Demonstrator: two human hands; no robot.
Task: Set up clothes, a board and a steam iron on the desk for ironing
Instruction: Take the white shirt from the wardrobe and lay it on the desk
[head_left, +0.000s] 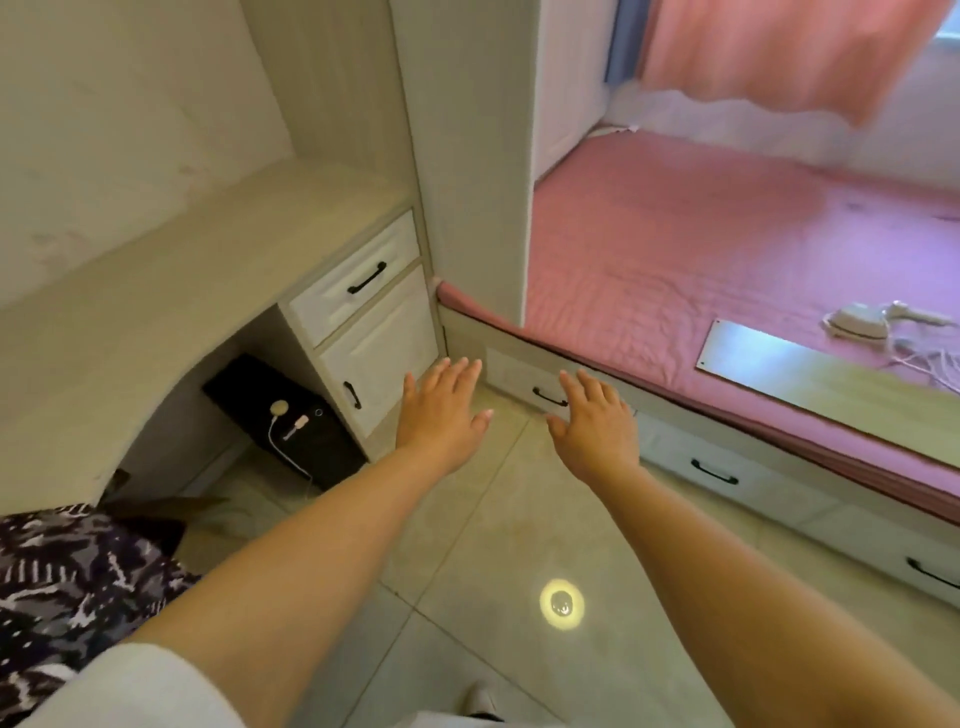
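Observation:
A pale wooden board (831, 379) lies flat on the pink bed (675, 249) at the right. Just beyond it rests a white steam iron (860, 323) with its cord trailing beside it. The light desk (171, 270) runs along the left wall, its top bare. A dark patterned cloth (67, 582) lies at the lower left. My left hand (441, 410) and my right hand (592, 421) are stretched forward over the floor, palms down, fingers spread, holding nothing. Both hover in front of the bed's drawer front, well short of the board and the iron.
White drawers (363, 280) with black handles sit under the desk's right end. A black computer case (291, 421) with plugged cables stands in the desk's knee space. A tall panel (478, 182) divides desk from bed. Bed drawers (717, 467) line the tiled floor (493, 571).

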